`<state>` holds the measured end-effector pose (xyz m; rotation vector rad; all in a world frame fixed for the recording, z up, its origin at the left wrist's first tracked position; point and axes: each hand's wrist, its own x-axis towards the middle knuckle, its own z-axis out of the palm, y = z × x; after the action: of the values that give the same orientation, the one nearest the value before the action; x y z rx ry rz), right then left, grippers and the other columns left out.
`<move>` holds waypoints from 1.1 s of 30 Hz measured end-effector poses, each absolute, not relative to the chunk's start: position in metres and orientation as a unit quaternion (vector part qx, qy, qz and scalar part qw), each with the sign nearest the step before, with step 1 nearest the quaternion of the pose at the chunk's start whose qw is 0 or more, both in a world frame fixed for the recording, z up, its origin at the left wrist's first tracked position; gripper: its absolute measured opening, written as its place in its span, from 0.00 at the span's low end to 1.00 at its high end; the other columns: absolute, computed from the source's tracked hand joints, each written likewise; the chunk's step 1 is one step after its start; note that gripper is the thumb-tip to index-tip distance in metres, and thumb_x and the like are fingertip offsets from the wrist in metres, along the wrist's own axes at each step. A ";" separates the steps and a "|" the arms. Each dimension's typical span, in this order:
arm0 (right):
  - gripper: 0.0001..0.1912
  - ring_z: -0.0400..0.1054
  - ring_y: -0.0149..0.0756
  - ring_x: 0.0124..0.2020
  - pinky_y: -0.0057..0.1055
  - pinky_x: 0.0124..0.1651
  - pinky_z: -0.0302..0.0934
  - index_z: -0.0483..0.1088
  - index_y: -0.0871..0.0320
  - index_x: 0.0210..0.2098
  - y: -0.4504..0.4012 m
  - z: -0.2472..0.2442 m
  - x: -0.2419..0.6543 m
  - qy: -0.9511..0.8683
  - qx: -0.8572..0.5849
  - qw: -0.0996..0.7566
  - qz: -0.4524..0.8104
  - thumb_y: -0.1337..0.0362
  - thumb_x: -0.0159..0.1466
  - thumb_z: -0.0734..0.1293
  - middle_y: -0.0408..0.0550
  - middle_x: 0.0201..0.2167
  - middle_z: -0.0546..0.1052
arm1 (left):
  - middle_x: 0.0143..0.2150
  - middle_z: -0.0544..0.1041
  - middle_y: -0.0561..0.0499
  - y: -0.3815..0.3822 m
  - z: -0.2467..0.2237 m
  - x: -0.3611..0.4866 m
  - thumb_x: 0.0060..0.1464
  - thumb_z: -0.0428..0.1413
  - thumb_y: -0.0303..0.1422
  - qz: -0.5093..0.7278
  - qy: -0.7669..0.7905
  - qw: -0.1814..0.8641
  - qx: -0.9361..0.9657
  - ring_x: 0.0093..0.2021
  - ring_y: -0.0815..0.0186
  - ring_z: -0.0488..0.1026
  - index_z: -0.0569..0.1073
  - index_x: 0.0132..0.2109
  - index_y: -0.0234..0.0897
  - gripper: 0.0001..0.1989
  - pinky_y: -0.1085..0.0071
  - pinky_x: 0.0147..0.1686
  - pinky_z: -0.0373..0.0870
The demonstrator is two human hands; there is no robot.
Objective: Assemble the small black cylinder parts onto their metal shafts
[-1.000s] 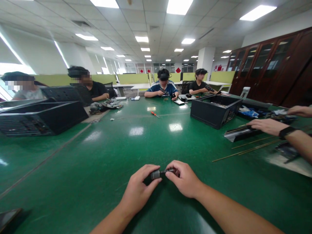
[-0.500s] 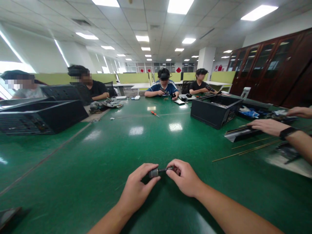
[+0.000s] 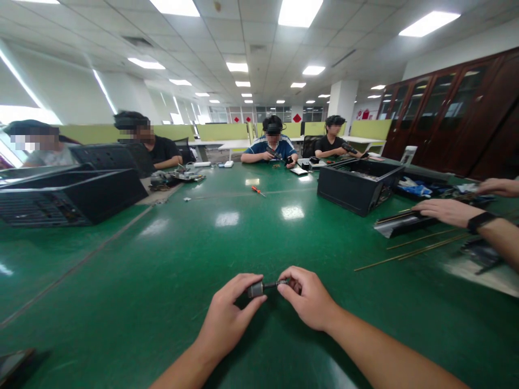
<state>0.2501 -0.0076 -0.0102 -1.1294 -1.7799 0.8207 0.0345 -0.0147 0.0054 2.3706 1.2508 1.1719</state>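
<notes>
Low in the middle of the view, my left hand (image 3: 231, 308) is closed on a dark grey metal cylinder (image 3: 255, 289), with thumb and fingers on opposite sides of it. From the cylinder a thin dark shaft (image 3: 270, 286) reaches to the right. My right hand (image 3: 308, 297) pinches the shaft's far end, where a small metallic tip (image 3: 281, 282) shows between thumb and forefinger. Its other fingers are curled and partly hidden. Both hands hold the part just above the green table (image 3: 194, 243), with the shaft lying roughly level.
An orange-handled screwdriver (image 3: 257, 190) lies further back. Black computer cases stand left (image 3: 109, 194) and right (image 3: 344, 189). On the right, a co-worker's hands are near thin brass-coloured rods (image 3: 409, 252) and a metal channel (image 3: 391, 227). Several people sit around the table.
</notes>
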 end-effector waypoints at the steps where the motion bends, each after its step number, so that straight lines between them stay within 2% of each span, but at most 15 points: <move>1: 0.05 0.63 0.29 0.28 0.25 0.32 0.56 0.73 0.57 0.36 -0.007 -0.010 0.250 -0.712 -0.453 0.426 0.327 0.64 0.63 0.66 0.41 0.28 0.71 | 0.44 0.79 0.53 -0.015 0.006 0.035 0.55 0.61 0.32 0.399 0.425 0.107 0.805 0.44 0.65 0.77 0.75 0.50 0.46 0.15 0.70 0.46 0.74; 20: 0.05 0.63 0.29 0.27 0.24 0.32 0.56 0.74 0.58 0.36 -0.007 -0.009 0.250 -0.701 -0.468 0.429 0.324 0.64 0.63 0.66 0.42 0.28 0.72 | 0.45 0.79 0.48 -0.012 0.005 0.032 0.56 0.60 0.34 0.394 0.434 0.104 0.804 0.45 0.62 0.77 0.75 0.50 0.43 0.14 0.65 0.47 0.75; 33: 0.06 0.63 0.28 0.26 0.24 0.31 0.56 0.74 0.58 0.37 -0.006 -0.009 0.252 -0.696 -0.478 0.431 0.319 0.64 0.63 0.66 0.42 0.28 0.73 | 0.44 0.80 0.49 -0.012 0.007 0.032 0.55 0.61 0.34 0.396 0.453 0.098 0.793 0.44 0.62 0.77 0.76 0.49 0.43 0.13 0.65 0.47 0.75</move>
<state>0.2517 -0.0062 -0.0088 -1.1921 -1.7346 0.7957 0.0315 -0.0119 0.0066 2.3471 1.3411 1.1718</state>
